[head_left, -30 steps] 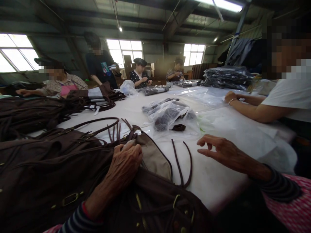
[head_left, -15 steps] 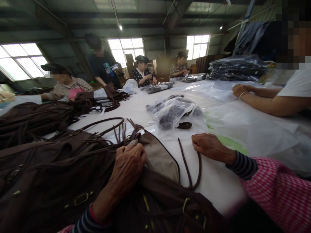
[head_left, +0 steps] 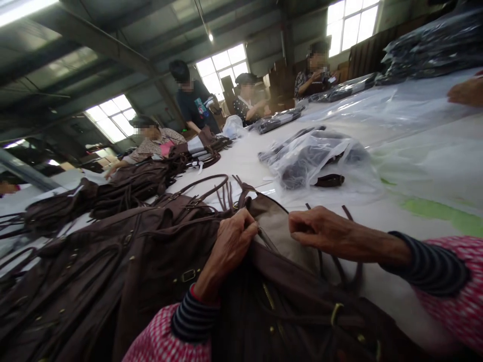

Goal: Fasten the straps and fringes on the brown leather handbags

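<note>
Bag (head_left: 302, 296) (beige-lined), long edge (head_left: 290, 270) aslant toward lower right

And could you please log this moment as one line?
left hand: gripping brown bag | right hand: curled by beige lining | plastic-wrapped bundle: on table

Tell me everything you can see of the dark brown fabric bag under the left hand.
The dark brown fabric bag looks soft and matte, with a brass-coloured metal zip, a brass-coloured ring and a beige cloth panel, apparently its lining. It lies slumped in the foreground at the white table's near side, cut off by the frame's bottom. The left hand grips its top edge; the right hand is by the beige panel, contact unclear.
</note>
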`<action>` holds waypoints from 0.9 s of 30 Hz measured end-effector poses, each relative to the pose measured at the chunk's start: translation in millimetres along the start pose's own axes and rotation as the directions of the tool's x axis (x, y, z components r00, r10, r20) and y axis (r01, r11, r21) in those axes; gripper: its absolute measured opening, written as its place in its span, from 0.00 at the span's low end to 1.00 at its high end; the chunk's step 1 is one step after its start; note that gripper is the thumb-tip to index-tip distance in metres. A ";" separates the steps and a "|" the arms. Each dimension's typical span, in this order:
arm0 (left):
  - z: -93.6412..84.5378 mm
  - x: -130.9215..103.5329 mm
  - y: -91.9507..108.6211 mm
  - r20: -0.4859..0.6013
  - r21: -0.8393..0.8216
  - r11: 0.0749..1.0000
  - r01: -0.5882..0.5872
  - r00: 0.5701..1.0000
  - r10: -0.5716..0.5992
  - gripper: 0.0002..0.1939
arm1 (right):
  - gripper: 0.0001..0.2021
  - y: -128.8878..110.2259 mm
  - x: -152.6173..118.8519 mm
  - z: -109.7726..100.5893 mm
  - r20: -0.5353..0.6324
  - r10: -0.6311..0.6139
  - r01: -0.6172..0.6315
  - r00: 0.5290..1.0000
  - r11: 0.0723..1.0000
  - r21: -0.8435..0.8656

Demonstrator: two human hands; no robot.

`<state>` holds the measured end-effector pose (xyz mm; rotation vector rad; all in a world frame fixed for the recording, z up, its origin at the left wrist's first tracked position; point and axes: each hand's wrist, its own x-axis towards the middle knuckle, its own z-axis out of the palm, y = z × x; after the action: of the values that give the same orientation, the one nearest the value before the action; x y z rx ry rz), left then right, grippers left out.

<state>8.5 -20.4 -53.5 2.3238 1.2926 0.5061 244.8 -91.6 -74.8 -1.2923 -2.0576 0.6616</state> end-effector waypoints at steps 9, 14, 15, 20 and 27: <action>1.0 8.2 -2.7 0.021 -0.070 0.997 0.041 0.999 -0.039 0.09 | 0.05 3.6 5.3 19.3 -0.166 0.028 -0.038 0.986 0.998 -0.055; 4.6 7.1 3.7 0.003 0.050 0.997 0.053 0.999 -0.053 0.08 | 0.06 3.9 -3.1 7.2 -0.246 0.077 -0.129 0.966 0.971 -0.200; 5.7 6.9 3.9 -0.002 0.063 0.997 0.046 0.999 -0.046 0.08 | 0.06 6.5 -5.7 2.1 -0.242 0.095 -0.144 0.966 0.970 -0.197; 10.5 7.0 1.8 -0.033 0.110 0.994 0.001 0.999 0.002 0.07 | 0.11 35.3 -17.1 -33.9 -0.254 0.176 -0.222 0.951 0.961 -0.166; 12.6 10.1 -2.7 -0.026 0.152 0.987 -0.047 0.998 0.052 0.08 | 0.09 93.9 3.2 -77.4 -0.273 0.143 -0.267 0.951 0.828 -0.494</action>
<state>18.0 -12.7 -64.4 2.4872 1.3320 0.4755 356.5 -44.3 -85.6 -1.8258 -1.9904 0.0081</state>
